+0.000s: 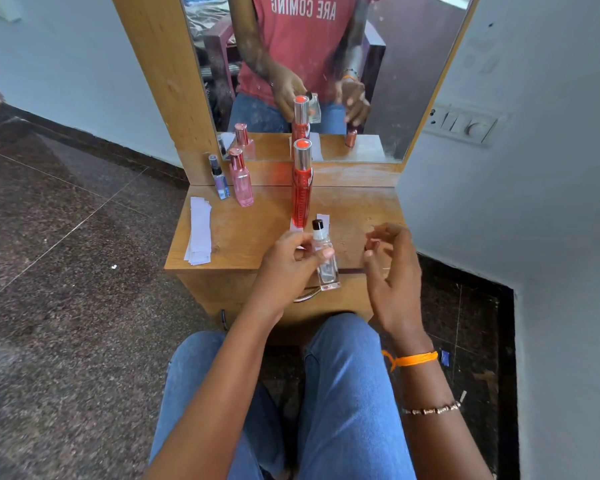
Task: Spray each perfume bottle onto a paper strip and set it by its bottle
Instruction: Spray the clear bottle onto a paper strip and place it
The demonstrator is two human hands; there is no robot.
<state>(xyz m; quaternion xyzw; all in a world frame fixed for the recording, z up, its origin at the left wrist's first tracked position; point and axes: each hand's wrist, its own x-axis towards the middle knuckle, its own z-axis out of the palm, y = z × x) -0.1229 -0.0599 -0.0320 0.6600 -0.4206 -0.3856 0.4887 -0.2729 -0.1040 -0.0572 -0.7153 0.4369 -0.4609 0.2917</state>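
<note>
Nearby, red bottle (301, 188), paper strips (199, 230), perhaps mirror (326, 64).

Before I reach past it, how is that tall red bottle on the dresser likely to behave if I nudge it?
The tall red bottle is slim and high on a narrow base, so it probably tips easily. It looks like glass with a metal cap, likely hard, slick and breakable. It seems to stand on a paper strip, so it may slide.

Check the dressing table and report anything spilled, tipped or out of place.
Nothing stands out. The red bottle, pink bottle and small blue bottle stand upright, the paper strips lie stacked, and the left hand holds the clear bottle.
</note>
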